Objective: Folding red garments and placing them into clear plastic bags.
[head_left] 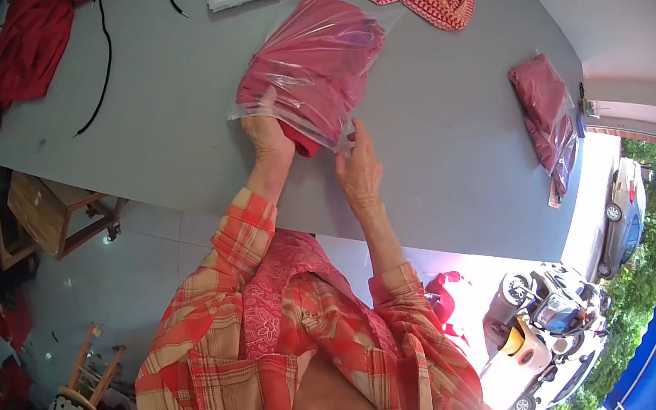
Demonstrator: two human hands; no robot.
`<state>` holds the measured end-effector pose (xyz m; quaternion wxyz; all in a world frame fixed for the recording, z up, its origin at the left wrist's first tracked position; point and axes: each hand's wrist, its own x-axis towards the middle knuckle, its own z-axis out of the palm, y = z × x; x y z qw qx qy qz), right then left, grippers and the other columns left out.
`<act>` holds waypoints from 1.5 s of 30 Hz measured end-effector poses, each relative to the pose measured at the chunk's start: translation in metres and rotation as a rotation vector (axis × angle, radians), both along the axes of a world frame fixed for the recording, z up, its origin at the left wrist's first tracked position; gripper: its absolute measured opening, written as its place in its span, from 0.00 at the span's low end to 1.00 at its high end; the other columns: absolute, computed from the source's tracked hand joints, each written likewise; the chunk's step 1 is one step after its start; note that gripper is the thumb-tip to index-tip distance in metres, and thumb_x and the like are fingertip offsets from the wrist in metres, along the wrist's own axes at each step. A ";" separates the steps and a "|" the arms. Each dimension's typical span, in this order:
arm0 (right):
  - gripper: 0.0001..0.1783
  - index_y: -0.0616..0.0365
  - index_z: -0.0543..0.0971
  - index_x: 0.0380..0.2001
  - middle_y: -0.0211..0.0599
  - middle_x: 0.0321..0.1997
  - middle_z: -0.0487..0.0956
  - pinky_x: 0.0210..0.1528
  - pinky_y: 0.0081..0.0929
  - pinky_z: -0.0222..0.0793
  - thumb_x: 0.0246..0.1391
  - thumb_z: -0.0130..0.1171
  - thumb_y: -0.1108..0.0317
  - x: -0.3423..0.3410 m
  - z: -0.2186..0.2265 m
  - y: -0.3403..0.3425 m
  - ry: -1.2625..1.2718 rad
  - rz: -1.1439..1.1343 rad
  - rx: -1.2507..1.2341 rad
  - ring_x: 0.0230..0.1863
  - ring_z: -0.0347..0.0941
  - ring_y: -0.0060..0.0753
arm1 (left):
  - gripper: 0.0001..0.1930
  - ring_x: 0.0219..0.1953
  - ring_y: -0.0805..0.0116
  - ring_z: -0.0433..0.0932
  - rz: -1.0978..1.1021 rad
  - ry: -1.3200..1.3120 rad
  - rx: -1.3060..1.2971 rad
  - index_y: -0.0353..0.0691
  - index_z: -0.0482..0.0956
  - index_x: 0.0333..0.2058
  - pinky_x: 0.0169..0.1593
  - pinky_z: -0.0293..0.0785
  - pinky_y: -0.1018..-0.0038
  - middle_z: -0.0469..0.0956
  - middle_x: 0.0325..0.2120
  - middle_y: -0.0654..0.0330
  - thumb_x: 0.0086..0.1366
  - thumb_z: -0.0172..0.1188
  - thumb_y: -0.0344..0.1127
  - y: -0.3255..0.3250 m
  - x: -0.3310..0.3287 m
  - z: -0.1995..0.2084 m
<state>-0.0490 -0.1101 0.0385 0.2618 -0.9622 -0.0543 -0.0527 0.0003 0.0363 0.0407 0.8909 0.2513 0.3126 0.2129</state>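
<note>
Bagging step, by the look: red garment (303, 142) mostly inside clear bag (282, 60) over grey counter (449, 112), one end poking out. Left grip (268, 134) inside mouth, hold unclear; right grip (358, 171) pinching lip. Next calls for tucking that end in, mouth kept spread

Inspection of the head view finds no text, label, brand, number or sign legible on any surface in sight.

Forearms (385, 246) extend, left fingers (270, 102) partly hidden, right fingers (359, 131) bent.
</note>
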 end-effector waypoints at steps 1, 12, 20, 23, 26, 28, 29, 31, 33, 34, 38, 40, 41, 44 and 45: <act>0.34 0.53 0.61 0.54 0.40 0.40 0.73 0.32 0.35 0.68 0.38 0.53 0.77 -0.007 0.004 0.002 0.003 0.003 0.004 0.34 0.72 0.42 | 0.19 0.42 0.68 0.69 0.039 0.029 -0.103 0.38 0.69 0.44 0.48 0.66 0.70 0.70 0.41 0.61 0.52 0.59 0.26 -0.004 0.000 0.007; 0.24 0.55 0.69 0.47 0.36 0.33 0.75 0.31 0.27 0.67 0.42 0.56 0.71 0.015 0.007 -0.082 -0.097 0.039 0.215 0.26 0.71 0.31 | 0.22 0.46 0.67 0.68 0.057 0.036 0.134 0.40 0.65 0.50 0.51 0.66 0.69 0.68 0.46 0.62 0.56 0.57 0.33 -0.097 -0.047 -0.031; 0.15 0.56 0.73 0.37 0.33 0.26 0.74 0.32 0.27 0.66 0.44 0.60 0.66 -0.019 0.029 -0.110 0.086 -0.092 0.165 0.25 0.69 0.31 | 0.24 0.43 0.67 0.71 -0.442 0.168 -0.069 0.40 0.66 0.47 0.48 0.67 0.65 0.71 0.41 0.61 0.60 0.52 0.51 -0.091 -0.102 -0.010; 0.17 0.59 0.72 0.40 0.38 0.33 0.74 0.41 0.31 0.66 0.43 0.59 0.69 -0.044 0.028 -0.097 -0.251 0.383 0.112 0.37 0.70 0.40 | 0.25 0.44 0.65 0.70 -0.303 0.039 -0.010 0.39 0.65 0.49 0.49 0.67 0.65 0.71 0.42 0.60 0.61 0.51 0.52 -0.106 -0.085 -0.015; 0.24 0.63 0.70 0.46 0.44 0.46 0.71 0.50 0.32 0.63 0.41 0.56 0.73 -0.023 0.025 -0.077 -0.327 0.514 -0.020 0.50 0.65 0.47 | 0.22 0.46 0.68 0.70 -0.303 0.053 -0.003 0.41 0.67 0.48 0.51 0.65 0.68 0.72 0.44 0.60 0.62 0.50 0.50 -0.110 -0.081 -0.024; 0.27 0.65 0.67 0.48 0.45 0.50 0.68 0.54 0.34 0.60 0.41 0.55 0.73 -0.008 0.018 -0.070 -0.315 0.535 -0.021 0.54 0.62 0.48 | 0.21 0.46 0.68 0.70 -0.315 0.069 -0.023 0.42 0.67 0.48 0.51 0.64 0.68 0.72 0.44 0.60 0.63 0.49 0.49 -0.113 -0.086 -0.021; 0.29 0.67 0.65 0.51 0.47 0.55 0.65 0.57 0.36 0.57 0.40 0.53 0.74 0.000 0.014 -0.066 -0.299 0.559 -0.020 0.57 0.59 0.49 | 0.20 0.46 0.69 0.70 -0.323 0.090 -0.042 0.42 0.67 0.48 0.51 0.64 0.69 0.72 0.44 0.60 0.63 0.49 0.48 -0.113 -0.087 -0.020; 0.29 0.66 0.66 0.51 0.46 0.55 0.66 0.57 0.36 0.57 0.40 0.53 0.73 0.017 0.003 -0.053 -0.304 0.530 -0.018 0.57 0.60 0.49 | 0.19 0.46 0.69 0.70 -0.337 0.087 -0.006 0.42 0.67 0.49 0.51 0.65 0.69 0.71 0.44 0.61 0.63 0.48 0.47 -0.111 -0.088 -0.029; 0.30 0.64 0.66 0.51 0.46 0.55 0.66 0.57 0.37 0.57 0.40 0.53 0.72 0.027 0.003 -0.043 -0.310 0.510 -0.016 0.56 0.60 0.49 | 0.19 0.46 0.69 0.70 -0.341 0.083 0.029 0.42 0.68 0.49 0.50 0.65 0.68 0.71 0.44 0.61 0.64 0.47 0.46 -0.107 -0.088 -0.041; 0.29 0.62 0.67 0.50 0.46 0.52 0.68 0.55 0.38 0.58 0.40 0.53 0.71 0.032 0.015 -0.038 -0.327 0.531 -0.079 0.55 0.62 0.48 | 0.20 0.44 0.68 0.71 -0.364 0.106 0.063 0.41 0.67 0.48 0.48 0.68 0.69 0.72 0.43 0.60 0.64 0.47 0.47 -0.106 -0.089 -0.044; 0.21 0.59 0.72 0.44 0.43 0.44 0.73 0.50 0.39 0.61 0.42 0.54 0.68 0.049 0.010 -0.032 -0.282 0.575 -0.148 0.49 0.66 0.47 | 0.19 0.38 0.68 0.74 -0.408 0.036 0.079 0.41 0.68 0.47 0.42 0.71 0.71 0.73 0.38 0.61 0.64 0.46 0.48 -0.110 -0.087 -0.035; 0.18 0.59 0.73 0.40 0.43 0.41 0.74 0.49 0.44 0.61 0.42 0.53 0.68 0.049 0.000 -0.034 -0.238 0.520 -0.019 0.45 0.67 0.47 | 0.19 0.38 0.69 0.74 -0.401 0.013 0.042 0.41 0.68 0.47 0.42 0.71 0.71 0.73 0.38 0.61 0.64 0.46 0.47 -0.110 -0.087 -0.037; 0.15 0.59 0.74 0.36 0.42 0.37 0.75 0.47 0.49 0.60 0.43 0.52 0.67 0.048 -0.004 -0.037 -0.192 0.454 0.110 0.41 0.68 0.48 | 0.18 0.37 0.69 0.74 -0.404 -0.007 0.008 0.41 0.67 0.47 0.42 0.70 0.72 0.73 0.37 0.62 0.64 0.46 0.46 -0.110 -0.087 -0.037; 0.12 0.59 0.73 0.34 0.43 0.37 0.74 0.47 0.50 0.60 0.43 0.53 0.67 0.039 -0.002 -0.044 -0.223 0.470 0.353 0.39 0.69 0.49 | 0.19 0.41 0.70 0.72 -0.322 0.025 0.000 0.42 0.65 0.49 0.45 0.69 0.71 0.72 0.40 0.62 0.64 0.46 0.46 -0.113 -0.085 -0.041; 0.12 0.59 0.73 0.34 0.43 0.37 0.74 0.47 0.50 0.60 0.43 0.53 0.67 0.033 -0.002 -0.046 -0.221 0.474 0.350 0.39 0.69 0.49 | 0.19 0.41 0.70 0.72 -0.319 0.025 -0.005 0.42 0.65 0.49 0.45 0.69 0.71 0.72 0.40 0.62 0.64 0.46 0.46 -0.114 -0.087 -0.043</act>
